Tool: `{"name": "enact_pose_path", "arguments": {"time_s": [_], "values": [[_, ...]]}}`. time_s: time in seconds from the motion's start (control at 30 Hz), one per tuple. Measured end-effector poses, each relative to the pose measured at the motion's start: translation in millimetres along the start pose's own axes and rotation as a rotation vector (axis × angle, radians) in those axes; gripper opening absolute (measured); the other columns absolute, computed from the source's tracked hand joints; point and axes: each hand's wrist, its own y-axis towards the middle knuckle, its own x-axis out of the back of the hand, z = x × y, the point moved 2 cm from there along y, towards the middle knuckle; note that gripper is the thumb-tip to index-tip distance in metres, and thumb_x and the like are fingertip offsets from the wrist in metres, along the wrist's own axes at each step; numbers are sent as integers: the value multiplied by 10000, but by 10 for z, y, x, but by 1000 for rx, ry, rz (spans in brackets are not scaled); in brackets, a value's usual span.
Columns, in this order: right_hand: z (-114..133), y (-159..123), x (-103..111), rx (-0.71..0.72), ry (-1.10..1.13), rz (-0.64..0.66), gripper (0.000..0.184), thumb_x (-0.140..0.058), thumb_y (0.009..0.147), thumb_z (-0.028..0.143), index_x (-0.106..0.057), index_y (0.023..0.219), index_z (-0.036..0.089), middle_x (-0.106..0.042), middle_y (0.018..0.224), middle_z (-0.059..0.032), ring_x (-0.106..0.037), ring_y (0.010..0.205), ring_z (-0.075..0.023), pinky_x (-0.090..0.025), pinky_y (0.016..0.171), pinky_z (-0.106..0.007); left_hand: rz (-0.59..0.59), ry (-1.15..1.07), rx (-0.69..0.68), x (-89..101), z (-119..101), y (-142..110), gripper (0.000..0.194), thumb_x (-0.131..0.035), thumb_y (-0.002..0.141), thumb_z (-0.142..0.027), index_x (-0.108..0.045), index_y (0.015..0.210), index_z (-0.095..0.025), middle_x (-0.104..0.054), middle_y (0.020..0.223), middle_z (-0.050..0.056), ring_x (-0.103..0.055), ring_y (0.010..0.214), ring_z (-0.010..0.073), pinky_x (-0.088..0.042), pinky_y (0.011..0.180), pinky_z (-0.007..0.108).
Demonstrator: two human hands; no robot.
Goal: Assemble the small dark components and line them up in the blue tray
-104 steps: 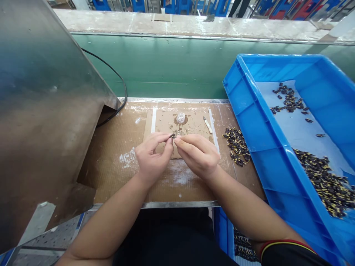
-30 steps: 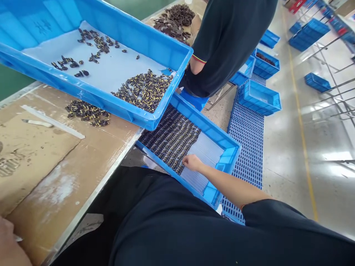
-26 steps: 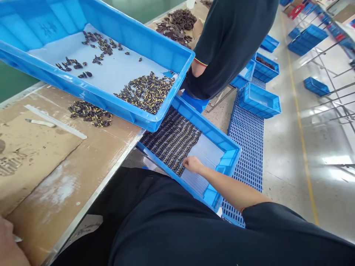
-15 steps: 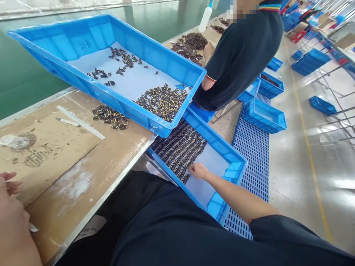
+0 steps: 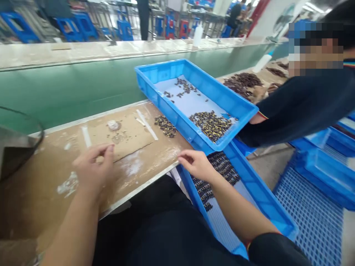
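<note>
My left hand [image 5: 94, 166] rests over the brown cardboard sheet [image 5: 130, 138], its thumb and forefinger close together. Anything between them is too small to tell. My right hand [image 5: 195, 165] hangs at the table's metal edge, fingers slightly apart and nothing visible in them. Just below it lies a blue tray [image 5: 263, 195] lined with neat rows of small dark-and-yellow parts [image 5: 222, 168]. A loose heap of the same parts [image 5: 165, 126] sits on the table, and more lie inside a raised blue tray [image 5: 177, 118].
A co-worker's dark-sleeved arm [image 5: 291, 111] reaches in at the right, beside a heap of dark parts [image 5: 240, 84]. On the cardboard are a round clear piece [image 5: 113, 125] and a white strip [image 5: 146, 124]. A blue floor grid [image 5: 313, 225] lies at lower right.
My view has swung left, back to the table. My right hand has left the rows in the lower tray for the table edge. My left hand has moved up onto the cardboard.
</note>
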Motion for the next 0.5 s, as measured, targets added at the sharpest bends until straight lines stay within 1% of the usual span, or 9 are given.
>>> {"name": "enact_pose_path", "arguments": {"time_s": [0.07, 0.1, 0.17, 0.23, 0.3, 0.37, 0.4, 0.43, 0.5], "values": [[113, 437, -173, 70, -249, -180, 258, -588, 991, 315, -776, 1097, 173, -784, 918, -67, -700, 773, -176, -553, 789, -297, 115, -49, -143, 243, -346, -105, 88, -783, 827, -194, -811, 892, -247, -818, 896, 8, -763, 773, 190, -604, 764, 292], [127, 636, -245, 70, -355, -214, 269, -579, 990, 298, -777, 1124, 175, -792, 969, -84, -713, 829, -194, -554, 826, -311, 199, -104, -183, 399, -520, -177, 143, -766, 841, -149, -804, 934, -251, -815, 917, 11, -765, 783, 178, -611, 760, 270], [109, 966, -349, 25, -501, -205, 306, -551, 999, 297, -780, 1171, 191, -801, 1079, -108, -734, 940, -231, -555, 874, -335, 383, -201, -223, 768, -817, -356, 238, -736, 848, -72, -783, 1001, -248, -808, 960, 28, -771, 838, 173, -618, 780, 247], [69, 1180, -404, -37, -598, -145, 337, -525, 1006, 325, -794, 1174, 212, -803, 1148, -115, -745, 1009, -267, -558, 886, -357, 530, -301, -140, 1189, -987, -562, 312, -669, 864, -14, -752, 1068, -235, -793, 955, 48, -764, 853, 172, -619, 777, 246], [10, 1290, -429, -92, -681, -60, 360, -515, 994, 363, -811, 1149, 228, -810, 1150, -120, -754, 1019, -305, -565, 858, -386, 606, -423, -10, 1627, -1042, -786, 322, -607, 887, -12, -727, 1095, -227, -778, 906, 63, -748, 798, 174, -610, 730, 267], [-100, 1337, -427, -138, -741, -13, 381, -532, 959, 407, -810, 1160, 242, -814, 1134, -129, -764, 987, -342, -571, 792, -424, 553, -542, 86, 2062, -1029, -1014, 230, -594, 924, -89, -724, 1060, -220, -757, 814, 74, -716, 696, 183, -583, 645, 295], [-181, 1354, -423, -136, -760, -1, 382, -542, 936, 423, -810, 1150, 255, -817, 1099, -136, -767, 944, -353, -568, 748, -441, 456, -587, 114, 2273, -1003, -1118, 160, -604, 942, -155, -728, 1024, -214, -737, 749, 75, -686, 630, 182, -557, 590, 303], [-281, 1371, -418, -130, -767, 9, 373, -551, 917, 438, -814, 1121, 269, -819, 1037, -147, -765, 863, -358, -558, 688, -455, 317, -619, 119, 2479, -967, -1212, 122, -615, 954, -228, -730, 988, -208, -704, 676, 66, -644, 560, 175, -523, 535, 305], [-513, 1415, -407, -93, -748, -15, 335, -567, 890, 511, -816, 1029, 336, -797, 853, -152, -704, 623, -358, -503, 551, -492, -50, -595, 84, 2865, -850, -1360, 170, -623, 958, -330, -740, 932, -209, -623, 570, 28, -546, 463, 148, -453, 459, 291]]}}
